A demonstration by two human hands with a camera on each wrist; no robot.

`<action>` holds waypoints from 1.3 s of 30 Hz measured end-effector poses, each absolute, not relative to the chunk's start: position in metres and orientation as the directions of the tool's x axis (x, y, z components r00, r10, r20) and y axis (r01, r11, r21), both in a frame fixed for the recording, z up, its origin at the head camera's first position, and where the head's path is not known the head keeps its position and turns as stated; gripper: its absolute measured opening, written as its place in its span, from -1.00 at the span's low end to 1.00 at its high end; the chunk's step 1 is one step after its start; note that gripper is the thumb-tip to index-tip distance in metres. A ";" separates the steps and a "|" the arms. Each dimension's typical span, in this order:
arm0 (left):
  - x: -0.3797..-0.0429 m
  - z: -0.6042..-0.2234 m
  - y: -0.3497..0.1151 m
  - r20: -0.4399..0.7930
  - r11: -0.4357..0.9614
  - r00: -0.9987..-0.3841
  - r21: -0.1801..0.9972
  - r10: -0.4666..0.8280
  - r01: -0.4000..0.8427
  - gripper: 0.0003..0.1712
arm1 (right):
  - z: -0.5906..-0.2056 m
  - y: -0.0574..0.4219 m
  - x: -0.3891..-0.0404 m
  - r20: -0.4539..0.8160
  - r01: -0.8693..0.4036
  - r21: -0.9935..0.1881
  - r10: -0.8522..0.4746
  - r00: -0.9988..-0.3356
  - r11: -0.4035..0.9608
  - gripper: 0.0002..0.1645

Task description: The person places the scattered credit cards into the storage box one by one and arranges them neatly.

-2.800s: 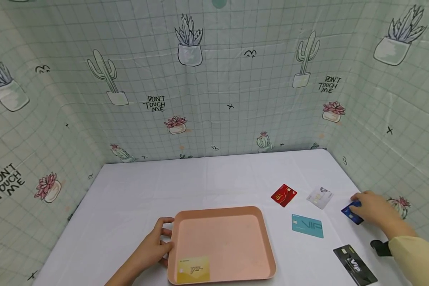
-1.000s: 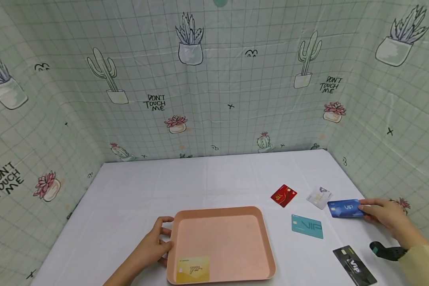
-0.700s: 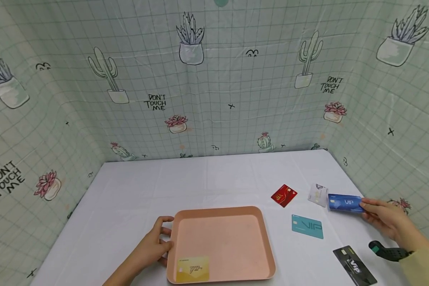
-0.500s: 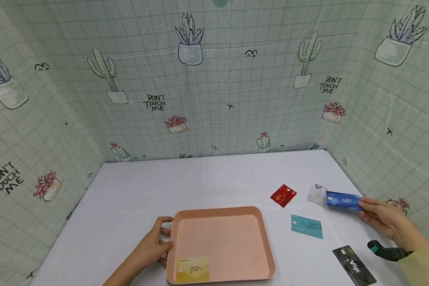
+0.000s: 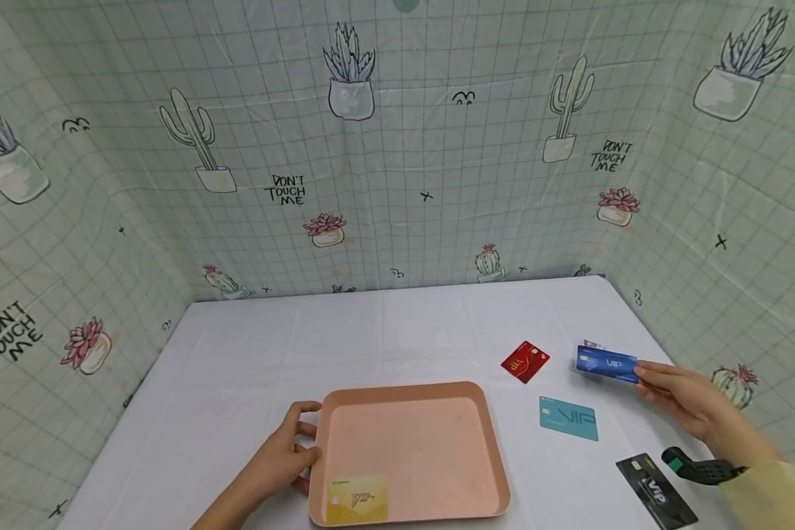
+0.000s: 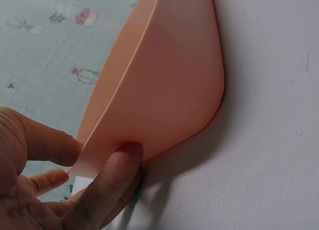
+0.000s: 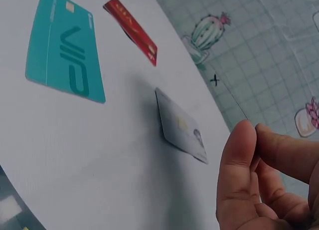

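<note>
Between thumb and fingertips, my right hand (image 5: 689, 403) pinches a blue VIP card (image 5: 606, 363) by one end, held above the table. In the right wrist view that card shows almost edge-on, as a thin line. Under it lies a white card (image 7: 180, 126), mostly covered by the blue one in the head view. My left hand (image 5: 285, 453) grips the left side of a pink tray (image 5: 430, 449); the left wrist view shows its fingers (image 6: 117, 167) on the rim and outer wall. A yellow card (image 5: 358, 499) lies in the tray's near left corner.
On the white table (image 5: 291, 346), a red VIP card (image 5: 525, 362), a teal VIP card (image 5: 568, 418) and a black VIP card (image 5: 657, 489) lie right of the tray. A black strap (image 5: 702, 470) is at my right wrist. Patterned cloth (image 5: 384, 162) walls in the back and sides.
My right hand picked the blue card up from the table's right side, turned it lengthwise and carried it left over the white card. The left hand and tray stay put.
</note>
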State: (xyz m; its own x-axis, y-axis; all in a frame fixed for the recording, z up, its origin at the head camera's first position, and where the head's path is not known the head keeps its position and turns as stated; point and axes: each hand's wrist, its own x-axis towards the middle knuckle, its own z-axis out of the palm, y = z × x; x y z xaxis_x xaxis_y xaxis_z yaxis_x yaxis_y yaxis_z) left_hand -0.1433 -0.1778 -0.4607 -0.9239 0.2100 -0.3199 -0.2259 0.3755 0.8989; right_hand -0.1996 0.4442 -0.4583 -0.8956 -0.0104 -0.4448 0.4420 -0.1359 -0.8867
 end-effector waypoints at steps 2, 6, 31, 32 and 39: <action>-0.143 -0.461 -0.178 -0.321 0.372 -0.923 0.900 0.214 -0.227 -0.20 | -0.457 0.438 -0.199 -0.448 0.446 -0.884 -0.016 -0.894 -0.142 -0.66; -0.143 -0.462 -0.178 -0.324 0.367 -0.921 0.901 0.218 -0.230 -0.20 | -0.453 0.426 -0.200 -0.440 0.440 -0.883 -0.040 -0.897 -0.164 -0.68; -0.143 -0.462 -0.177 -0.313 0.380 -0.929 0.898 0.197 -0.222 -0.24 | -0.432 0.349 -0.193 -0.316 0.350 -0.911 -0.175 -0.933 -0.220 -0.79; -0.143 -0.462 -0.177 -0.313 0.380 -0.929 0.898 0.195 -0.223 -0.24 | -0.432 0.346 -0.193 -0.317 0.348 -0.916 -0.172 -0.933 -0.200 -0.81; -0.143 -0.464 -0.176 -0.316 0.373 -0.931 0.899 0.183 -0.231 -0.31 | -0.433 0.323 -0.193 -0.347 0.368 -0.920 -0.159 -0.924 -0.132 -0.73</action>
